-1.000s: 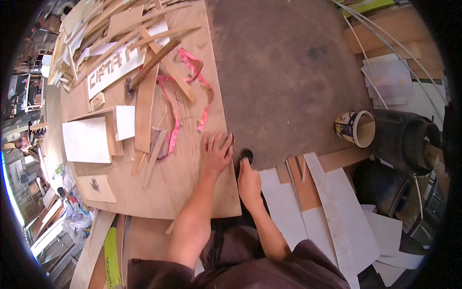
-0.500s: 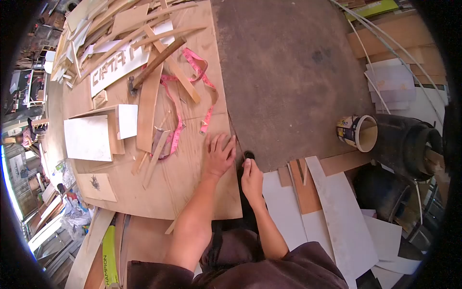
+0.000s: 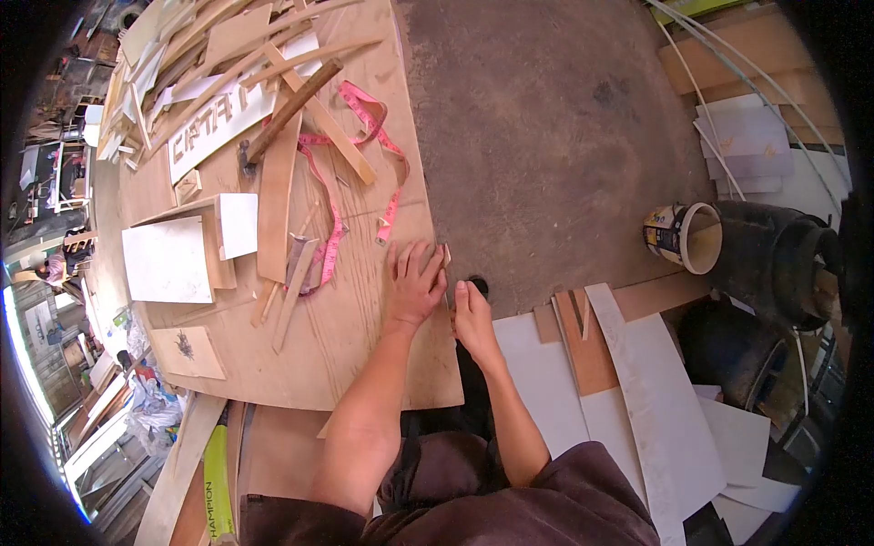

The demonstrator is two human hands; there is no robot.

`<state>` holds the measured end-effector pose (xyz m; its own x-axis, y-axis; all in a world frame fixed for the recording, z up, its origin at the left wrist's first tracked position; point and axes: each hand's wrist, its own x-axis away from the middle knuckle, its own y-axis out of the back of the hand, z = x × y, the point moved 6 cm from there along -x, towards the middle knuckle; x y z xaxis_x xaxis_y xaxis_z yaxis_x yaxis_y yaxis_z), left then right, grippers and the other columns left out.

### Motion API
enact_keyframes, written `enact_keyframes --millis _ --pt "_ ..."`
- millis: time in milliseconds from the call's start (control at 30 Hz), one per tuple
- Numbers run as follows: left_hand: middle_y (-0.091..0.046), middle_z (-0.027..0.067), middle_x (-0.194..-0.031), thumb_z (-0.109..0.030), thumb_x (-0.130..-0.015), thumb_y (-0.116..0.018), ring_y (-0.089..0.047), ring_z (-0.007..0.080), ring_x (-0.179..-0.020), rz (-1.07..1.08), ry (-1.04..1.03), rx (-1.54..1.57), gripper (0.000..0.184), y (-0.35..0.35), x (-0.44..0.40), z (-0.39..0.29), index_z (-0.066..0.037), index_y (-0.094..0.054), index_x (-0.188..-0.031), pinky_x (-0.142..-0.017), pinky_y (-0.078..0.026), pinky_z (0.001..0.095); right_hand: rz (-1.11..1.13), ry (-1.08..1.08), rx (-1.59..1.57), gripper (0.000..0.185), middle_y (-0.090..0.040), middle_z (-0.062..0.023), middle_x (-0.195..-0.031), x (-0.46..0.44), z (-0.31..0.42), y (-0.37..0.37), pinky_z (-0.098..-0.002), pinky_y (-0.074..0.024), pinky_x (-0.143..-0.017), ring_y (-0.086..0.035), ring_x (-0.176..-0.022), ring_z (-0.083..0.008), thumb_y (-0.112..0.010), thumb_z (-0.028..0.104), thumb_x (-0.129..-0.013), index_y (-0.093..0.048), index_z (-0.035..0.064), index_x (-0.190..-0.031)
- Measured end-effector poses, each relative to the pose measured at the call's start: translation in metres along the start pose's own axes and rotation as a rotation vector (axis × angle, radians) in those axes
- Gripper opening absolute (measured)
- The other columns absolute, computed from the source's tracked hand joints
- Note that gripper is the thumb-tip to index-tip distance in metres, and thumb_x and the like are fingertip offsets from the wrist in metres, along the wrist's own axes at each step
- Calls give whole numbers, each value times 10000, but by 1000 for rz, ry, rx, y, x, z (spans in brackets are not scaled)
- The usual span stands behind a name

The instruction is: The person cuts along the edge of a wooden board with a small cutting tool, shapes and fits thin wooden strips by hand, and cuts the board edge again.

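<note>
"Down at the right edge of the big wooden board, what are those fingers doing?"

"Left hand is palm-down on the board, fingers spread a little, with a small piece by the tips, too tiny to make out. Right hand is just beside it, fingers curled, thumb up. Honestly can't tell if it's gripping anything."

"And around them?"

"Pink tape measure ends near the left fingertips, then a hammer farther up, among wood strips. Well off to the right, a bucket next to a black drum."
</note>
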<state>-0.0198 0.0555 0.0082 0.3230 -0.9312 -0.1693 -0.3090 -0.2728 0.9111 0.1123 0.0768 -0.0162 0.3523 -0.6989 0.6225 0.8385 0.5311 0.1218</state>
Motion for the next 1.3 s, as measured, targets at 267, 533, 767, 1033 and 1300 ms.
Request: enact_keyframes --millis 267,533,767,1033,1300 --pt "-523 116 -1264 -196 -800 -651 -457 296 -1255 0 -18 -4 472 1 -2 -2 -143 -612 -1268 -1158 -248 533 71 -43 82 452 -584 -290 -886 -3 6 2 -450 -450 -754 -574 -822 -447 -360 361 -1062 -512 -54 -969" --pt "-525 95 -1274 -199 -779 -676 -454 260 -1258 -3 -8 -28 471 -1 -1 0 -153 -621 -1244 -1161 -250 542 16 38 -36 402 -395 24 -658 -5 17 -4 -270 -344 -477 -380 -551 -76 -368 380 -1070 -469 60 -850" --pt "-517 92 -1281 -215 -793 -671 -448 259 -1264 19 -6 -44 480 -2 0 0 -152 -608 -1265 -1160 -249 552 64 15 -127 379 -388 48 -623 -6 4 -7 -249 -305 -403 -359 -474 -54 -362 403 -1067 -461 87 -884" --pt "-511 86 -1281 -230 -811 -661 -431 255 -1277 28 -1 -46 494 -3 0 0 -180 -594 -1297 -1164 -245 549 19 40 -92 371 -393 46 -614 -4 3 -8 -249 -307 -399 -351 -463 -55 -361 408 -1067 -472 93 -905" --pt "-512 74 -1281 -230 -817 -658 -435 253 -1271 57 16 -50 505 -4 1 1 -190 -588 -1315 -1165 -242 540 34 61 -63 389 -394 42 -611 -15 0 -10 -258 -324 -414 -377 -481 -57 -352 404 -1071 -488 79 -904"
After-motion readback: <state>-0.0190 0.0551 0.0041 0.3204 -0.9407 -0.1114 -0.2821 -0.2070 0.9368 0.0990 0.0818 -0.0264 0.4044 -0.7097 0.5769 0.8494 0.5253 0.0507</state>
